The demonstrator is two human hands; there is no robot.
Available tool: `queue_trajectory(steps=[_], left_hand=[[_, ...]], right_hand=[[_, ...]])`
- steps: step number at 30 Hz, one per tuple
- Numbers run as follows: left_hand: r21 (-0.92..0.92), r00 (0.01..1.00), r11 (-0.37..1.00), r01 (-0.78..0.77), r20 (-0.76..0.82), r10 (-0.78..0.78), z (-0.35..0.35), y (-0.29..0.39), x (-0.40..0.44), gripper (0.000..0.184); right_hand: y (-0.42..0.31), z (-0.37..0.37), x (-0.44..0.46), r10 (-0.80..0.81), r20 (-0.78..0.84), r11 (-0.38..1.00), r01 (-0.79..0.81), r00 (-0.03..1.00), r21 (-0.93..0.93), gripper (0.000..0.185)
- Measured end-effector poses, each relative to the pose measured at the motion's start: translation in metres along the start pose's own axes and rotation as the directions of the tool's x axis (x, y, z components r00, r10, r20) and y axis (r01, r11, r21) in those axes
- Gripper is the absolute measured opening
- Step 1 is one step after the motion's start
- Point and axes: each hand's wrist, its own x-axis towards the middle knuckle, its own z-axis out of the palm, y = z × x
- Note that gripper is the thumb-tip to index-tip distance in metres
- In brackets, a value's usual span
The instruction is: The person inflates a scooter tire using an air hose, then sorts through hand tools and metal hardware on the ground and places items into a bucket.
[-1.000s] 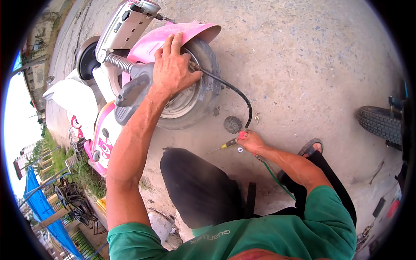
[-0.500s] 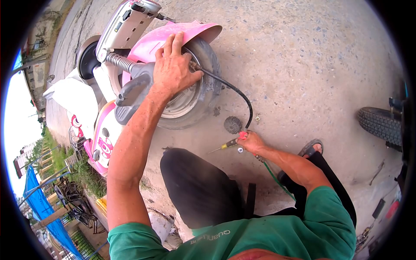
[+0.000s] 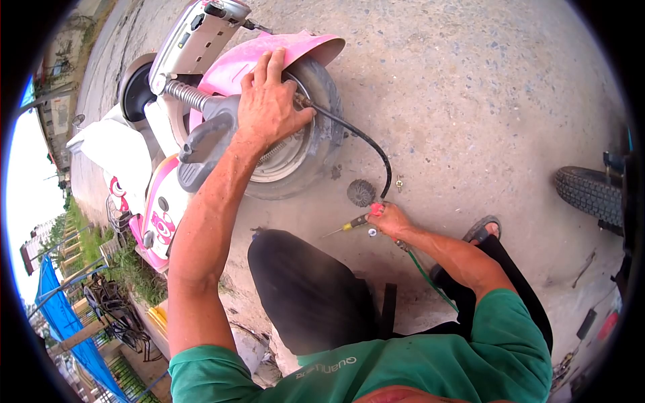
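My left hand lies with fingers stretched over the pink fender and the scooter's wheel. Its thumb points toward the brass end of a black air hose, which meets the wheel near the hub. The other end of that hose runs to a red tire inflator, and my right hand is closed around it. From the inflator a green hose trails back past my forearm. A screwdriver with a yellow and black handle sits against my right fingers; whether they grip it I cannot tell.
On the ground near the inflator are a round dark ribbed object, a small brass piece and a small white-metal piece. Another tire stands at the right. The white and pink scooter body fills the left.
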Motion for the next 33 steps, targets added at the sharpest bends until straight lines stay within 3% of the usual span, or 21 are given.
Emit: queue_trajectory(steps=[4, 7, 12, 15, 19, 22, 28, 33], left_hand=[[0.041, 1.0, 0.999, 0.008, 0.014, -0.009, -0.001, 0.0, 0.0, 0.049], [-0.098, 0.992, 0.994, -0.038, -0.124, 0.026, 0.005, -0.002, -0.003, 0.043], [-0.063, 0.97, 0.97, -0.233, -0.088, 0.227, -0.001, -0.008, -0.008, 0.035], [-0.036, 0.936, 0.938, -0.345, -0.088, 0.341, -0.001, -0.009, -0.008, 0.032], [0.015, 0.882, 0.888, -0.459, -0.108, 0.458, -0.006, -0.011, 0.001, 0.024], [0.021, 0.842, 0.842, -0.539, 0.013, 0.539, 0.0, -0.014, 0.01, 0.031], [0.03, 0.817, 0.817, -0.576, 0.037, 0.575, 0.006, -0.015, 0.019, 0.014], [0.035, 0.766, 0.766, -0.641, -0.027, 0.642, 0.008, -0.014, 0.021, 0.013]], right_hand=[[0.008, 0.005, 0.005, -0.032, -0.015, 0.999, 0.032, 0.999, 0.006, 0.035], [0.008, 0.004, 0.003, -0.036, -0.025, 0.999, 0.037, 0.999, 0.026, 0.035], [0.005, 0.002, -0.001, -0.065, -0.016, 0.998, 0.065, 0.998, 0.026, 0.036], [0.007, -0.001, 0.002, 0.021, 0.097, 1.0, -0.021, 0.995, -0.002, 0.06], [0.002, -0.004, -0.001, 0.039, 0.114, 0.999, -0.04, 0.993, 0.004, 0.057], [0.0, -0.006, -0.001, 0.047, 0.138, 0.999, -0.046, 0.989, -0.013, 0.055], [0.007, -0.003, 0.002, -0.008, 0.11, 1.0, 0.005, 0.994, 0.028, 0.049], [-0.006, -0.01, -0.009, -0.023, 0.106, 0.998, 0.016, 0.994, 0.061, 0.041]])
